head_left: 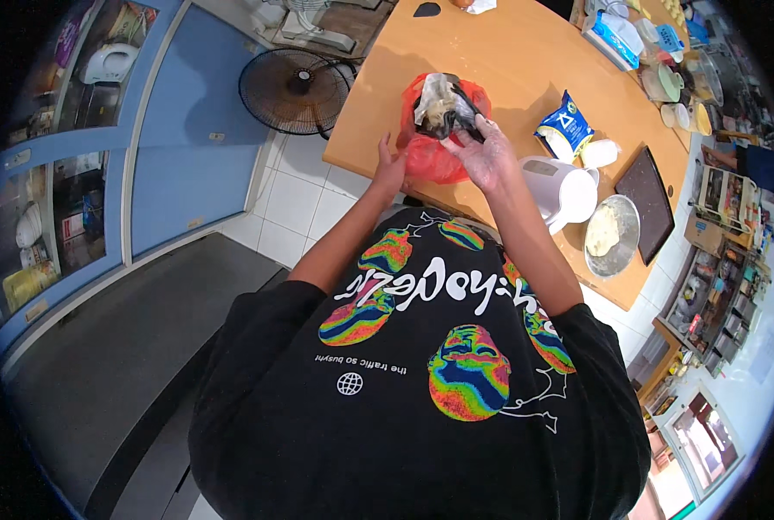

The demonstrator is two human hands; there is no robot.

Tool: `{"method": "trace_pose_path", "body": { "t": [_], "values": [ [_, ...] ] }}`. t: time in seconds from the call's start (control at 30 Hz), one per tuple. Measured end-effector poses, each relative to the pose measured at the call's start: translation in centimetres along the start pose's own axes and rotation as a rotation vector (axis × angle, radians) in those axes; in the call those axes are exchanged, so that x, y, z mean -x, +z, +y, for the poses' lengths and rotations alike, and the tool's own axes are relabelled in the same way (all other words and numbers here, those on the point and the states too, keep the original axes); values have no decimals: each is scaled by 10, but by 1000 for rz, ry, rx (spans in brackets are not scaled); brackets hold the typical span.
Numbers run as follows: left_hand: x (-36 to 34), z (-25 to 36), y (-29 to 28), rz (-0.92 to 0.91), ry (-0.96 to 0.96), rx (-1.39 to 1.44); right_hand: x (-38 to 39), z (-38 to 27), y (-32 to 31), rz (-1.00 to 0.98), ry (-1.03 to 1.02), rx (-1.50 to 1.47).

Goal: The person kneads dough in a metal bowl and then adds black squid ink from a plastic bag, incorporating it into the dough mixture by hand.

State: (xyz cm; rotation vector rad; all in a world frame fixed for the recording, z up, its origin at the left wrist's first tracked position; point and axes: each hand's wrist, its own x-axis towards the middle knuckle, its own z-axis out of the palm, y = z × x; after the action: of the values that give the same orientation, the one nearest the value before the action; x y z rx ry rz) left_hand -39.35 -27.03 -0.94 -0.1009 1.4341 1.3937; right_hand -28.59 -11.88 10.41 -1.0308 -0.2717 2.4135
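Note:
A red plastic bag (439, 162) lies bunched near the table's left edge. Inside its mouth sits a crumpled black plastic bag (465, 118) with whitish, brown-stained wrapping (439, 97) on it; what these contain is hard to make out. My right hand (488, 158), dusted with white powder, pinches the near right edge of the black plastic between thumb and fingers. At the red bag's left side, my left hand (390, 166) has its fingers apart and holds nothing; whether it touches the bag is unclear.
Right of my right forearm stand a pale pitcher (564, 188), a metal bowl of pale dough (627, 238), a dark tray (651, 199), a white cup (601, 153) and a blue-and-white packet (567, 126). A black fan (293, 91) stands beyond the wooden table's (378, 104) left edge.

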Motion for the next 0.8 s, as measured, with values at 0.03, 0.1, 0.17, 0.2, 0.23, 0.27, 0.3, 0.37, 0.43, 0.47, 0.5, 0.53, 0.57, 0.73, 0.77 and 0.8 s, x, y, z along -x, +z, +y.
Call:
{"method": "trace_pose_path", "body": {
  "t": [0.03,0.1,0.17,0.2,0.23,0.27,0.3,0.37,0.43,0.47,0.5,0.53,0.57,0.73,0.77,0.8],
  "values": [
    [-4,-5,0,-72,135,-75,0,1,0,1,0,3],
    [-14,-14,-4,-135,277,-141,-5,4,4,50,-40,7],
    [-25,-24,-7,-263,599,-227,-10,6,4,29,-18,-9],
    [-29,-29,-7,-261,600,-226,-10,7,3,9,4,-30],
    [-33,-34,-5,-139,699,-441,-9,7,1,8,5,-28],
    [-36,-36,-6,-14,793,-660,-7,6,1,-3,2,-70],
    [-28,-29,-3,-18,796,-663,-4,4,2,-13,-7,-114],
    [-15,-21,-3,78,620,-795,7,-3,7,-15,8,-211],
    [-20,-23,-13,199,543,-893,16,-10,14,0,35,-306],
    [-24,-27,-19,284,523,-950,24,-11,20,1,35,-307],
    [-19,-18,-16,278,523,-956,34,-12,25,18,19,-269],
    [-15,-7,-13,318,565,-961,42,-11,29,35,4,-232],
    [-20,-5,-11,340,588,-962,47,-10,33,34,2,-234],
    [-10,24,16,-300,112,415,45,-13,27,-67,-48,-352],
    [2,35,24,-354,-68,438,45,-13,28,-65,-55,-359],
    [12,44,31,-396,-252,460,45,-12,29,-75,-59,-348]
  ]
}}
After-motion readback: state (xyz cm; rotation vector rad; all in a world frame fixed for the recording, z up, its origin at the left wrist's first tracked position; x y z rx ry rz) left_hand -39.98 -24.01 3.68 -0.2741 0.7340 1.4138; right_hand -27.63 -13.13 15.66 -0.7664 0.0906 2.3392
